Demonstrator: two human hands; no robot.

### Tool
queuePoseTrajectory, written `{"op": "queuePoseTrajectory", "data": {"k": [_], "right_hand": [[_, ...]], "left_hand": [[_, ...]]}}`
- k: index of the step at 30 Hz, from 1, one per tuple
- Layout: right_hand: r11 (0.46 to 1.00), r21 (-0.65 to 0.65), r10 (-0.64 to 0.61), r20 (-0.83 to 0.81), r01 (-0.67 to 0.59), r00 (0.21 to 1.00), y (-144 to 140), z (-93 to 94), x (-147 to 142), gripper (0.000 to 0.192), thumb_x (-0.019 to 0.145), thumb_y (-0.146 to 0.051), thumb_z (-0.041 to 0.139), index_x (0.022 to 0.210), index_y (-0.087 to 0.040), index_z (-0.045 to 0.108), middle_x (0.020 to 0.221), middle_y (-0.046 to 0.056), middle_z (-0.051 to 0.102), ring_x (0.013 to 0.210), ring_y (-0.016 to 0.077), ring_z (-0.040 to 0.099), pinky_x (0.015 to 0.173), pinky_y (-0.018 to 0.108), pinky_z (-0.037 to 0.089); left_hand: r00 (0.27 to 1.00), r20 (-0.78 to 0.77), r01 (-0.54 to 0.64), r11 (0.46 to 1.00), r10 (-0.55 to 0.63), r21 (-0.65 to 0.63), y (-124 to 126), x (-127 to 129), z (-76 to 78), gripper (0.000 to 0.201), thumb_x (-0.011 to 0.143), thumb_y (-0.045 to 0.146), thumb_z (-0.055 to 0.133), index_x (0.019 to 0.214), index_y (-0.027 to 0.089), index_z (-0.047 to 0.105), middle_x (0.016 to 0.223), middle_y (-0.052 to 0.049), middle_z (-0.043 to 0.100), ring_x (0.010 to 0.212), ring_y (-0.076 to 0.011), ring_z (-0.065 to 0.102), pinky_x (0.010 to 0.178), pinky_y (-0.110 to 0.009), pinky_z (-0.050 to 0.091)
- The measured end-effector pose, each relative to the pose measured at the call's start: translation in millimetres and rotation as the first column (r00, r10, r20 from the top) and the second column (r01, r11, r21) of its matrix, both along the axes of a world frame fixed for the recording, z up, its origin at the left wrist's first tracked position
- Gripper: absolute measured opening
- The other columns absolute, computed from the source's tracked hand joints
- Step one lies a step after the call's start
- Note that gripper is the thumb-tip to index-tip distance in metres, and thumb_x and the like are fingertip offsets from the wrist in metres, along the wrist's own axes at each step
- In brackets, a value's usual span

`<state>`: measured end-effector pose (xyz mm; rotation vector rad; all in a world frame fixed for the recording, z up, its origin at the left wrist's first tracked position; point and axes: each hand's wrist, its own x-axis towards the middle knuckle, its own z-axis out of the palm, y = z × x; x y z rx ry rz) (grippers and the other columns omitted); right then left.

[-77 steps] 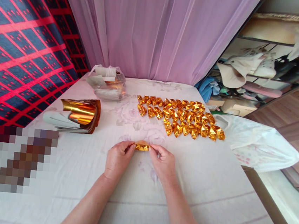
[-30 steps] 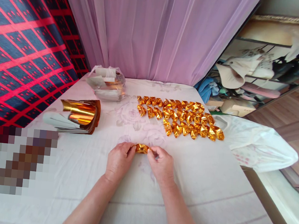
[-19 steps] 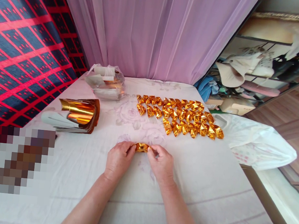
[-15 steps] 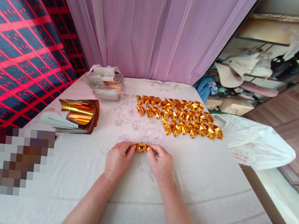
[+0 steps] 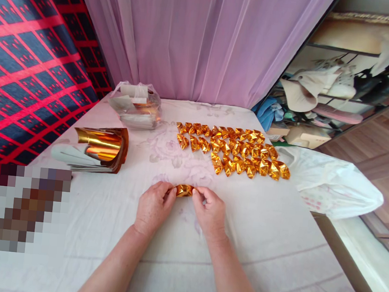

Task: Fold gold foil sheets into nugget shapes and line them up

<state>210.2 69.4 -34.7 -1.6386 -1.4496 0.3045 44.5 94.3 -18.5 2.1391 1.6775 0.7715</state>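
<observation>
Between my two hands lies a shiny gold foil paper ingot [image 5: 184, 190], its puffed middle showing. My left hand [image 5: 154, 203] pinches its left end between thumb and fingers. At the other end my right hand [image 5: 211, 210] has the same kind of pinch. Both ends are partly hidden by the fingertips. Beyond my hands, to the right, several folded gold foil ingots [image 5: 237, 165] stand in three rows. A curled stack of gold foil sheets [image 5: 103, 144], white on the reverse, rests at the left.
A white flowered cloth covers the table [image 5: 183, 264]. Toward the back left sits a clear plastic bag [image 5: 139, 111] with more paper. A purple curtain [image 5: 204, 41] hangs behind. On the right are a white bag [image 5: 342, 185] and a shoe shelf [image 5: 343, 100].
Both hands keep their pinch on the foil ingot, which tilts very slightly. The whole view has shifted a little upward; the rows and the stack stay as they were.
</observation>
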Motion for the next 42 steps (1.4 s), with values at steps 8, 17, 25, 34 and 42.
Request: {"op": "queuePoseTrajectory", "data": {"k": [8, 17, 25, 34, 42], "right_hand": [[0.999, -0.019, 0.036, -0.001, -0.036, 0.999, 0, 1.5, 1, 0.026, 0.086, -0.034, 0.05, 0.073, -0.022, 0.068, 0.065, 0.002, 0.069, 0.059, 0.0149, 0.062, 0.062, 0.024, 0.046], [0.999, 0.007, 0.046, -0.058, -0.046, 0.997, -3, 11.9, 6, 0.021, 0.083, -0.041, 0.056, 0.088, -0.021, 0.062, 0.066, -0.001, 0.068, 0.054, 0.0127, 0.06, 0.057, 0.022, 0.048], [0.985, 0.02, 0.171, -0.114, -0.17, 0.979, -2, 10.4, 9, 0.014, 0.083, -0.033, 0.056, 0.082, -0.021, 0.064, 0.066, -0.001, 0.069, 0.056, 0.0115, 0.063, 0.057, 0.019, 0.049], [0.976, -0.064, 0.169, -0.374, -0.208, 0.912, 0, 8.8, 6, 0.018, 0.08, -0.039, 0.059, 0.075, -0.021, 0.063, 0.061, -0.002, 0.065, 0.053, 0.0122, 0.059, 0.051, 0.021, 0.047], [0.957, -0.067, 0.227, -0.43, -0.282, 0.874, -1, 7.5, 3, 0.015, 0.079, -0.035, 0.06, 0.084, -0.021, 0.064, 0.07, 0.0, 0.069, 0.062, 0.014, 0.064, 0.057, 0.022, 0.049]], "left_hand": [[1.0, 0.001, 0.016, 1.0, -0.016, 0.011, 1, -1, -2.9, 0.023, 0.093, 0.03, 0.048, 0.086, 0.022, 0.069, 0.078, -0.002, 0.069, 0.074, -0.017, 0.064, 0.066, -0.026, 0.045], [0.997, 0.054, -0.047, 0.999, 0.046, 0.019, 4, -2, -2.0, 0.022, 0.093, 0.03, 0.049, 0.083, 0.021, 0.067, 0.082, -0.002, 0.07, 0.071, -0.0157, 0.064, 0.065, -0.026, 0.045], [0.989, 0.139, -0.05, 0.999, 0.048, 0.006, 6, -5, -5.5, 0.022, 0.092, 0.034, 0.05, 0.094, 0.022, 0.069, 0.086, -0.002, 0.073, 0.072, -0.0161, 0.066, 0.066, -0.026, 0.05], [0.974, 0.225, 0.015, 1.0, -0.019, 0.023, 11, -10, -17.7, 0.033, 0.095, 0.033, 0.044, 0.116, 0.023, 0.068, 0.107, -0.005, 0.074, 0.097, -0.02, 0.069, 0.085, -0.032, 0.056], [0.964, 0.265, 0.015, 1.0, -0.019, 0.016, 10, -8, -20.9, 0.043, 0.093, 0.031, 0.047, 0.134, 0.021, 0.055, 0.105, -0.006, 0.073, 0.085, -0.017, 0.069, 0.075, -0.029, 0.055]]}}
